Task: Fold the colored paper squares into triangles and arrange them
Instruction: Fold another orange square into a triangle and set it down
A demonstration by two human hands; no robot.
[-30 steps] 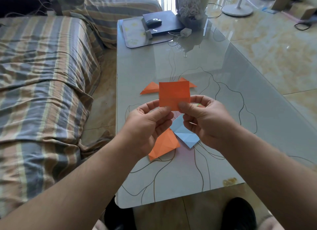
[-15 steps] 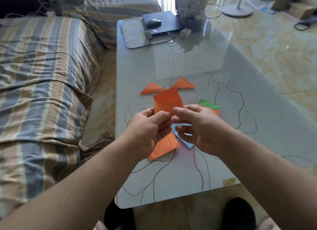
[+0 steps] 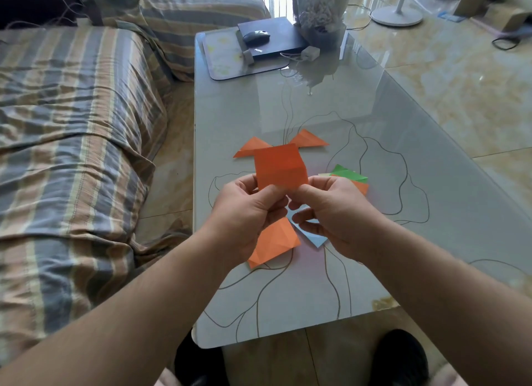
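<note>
Paper (image 3: 278,166), orange: light, thin, pre-creased, likely floppy; left hand (image 3: 244,212) and right hand (image 3: 331,212) both pinch its lower edge; best gripped at corners.

Both forearms are bare from the near edge of the frame up to the wrists; no sleeves, cuffs, watch or bands show. Left hand (image 3: 244,212) and right hand (image 3: 331,212) are ungloved, and no rings show on the fingers (image 3: 305,225). At the near edge, two dark rounded shoes (image 3: 400,357) show below the forearms.
</note>
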